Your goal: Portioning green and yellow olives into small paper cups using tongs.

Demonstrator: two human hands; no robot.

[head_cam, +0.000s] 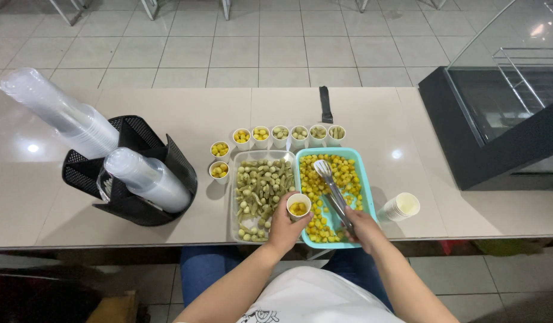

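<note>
The left hand (283,226) is closed around a small white paper cup (298,205) and holds it upright just over the border between the two trays, so that food can drop into it without a long way to travel. Some yellow balls already lie inside the cup. The right hand (360,227) is closed on the handles of metal tongs (331,190), whose tips reach into the yellow balls in the teal tray (363,179). Beside it, the clear tray (236,203) carries green pieces and pale balls.

Filled cups stand close behind the trays: a row of six cups (288,135) and two cups with yellow balls (219,159) at the left, all near the trays and within easy reach. A stack of empty cups (401,206) lies on its side right of the teal tray, on the bench (187,113). Two sleeves of plastic lids or cups (97,143) lean in a black basket (175,161).

It is hard to say if the tong tips grip something. What the food exactly is, I cannot tell. The glass case (504,90) is cut by the picture edge, and the dark strap (325,104) is unclear.
</note>
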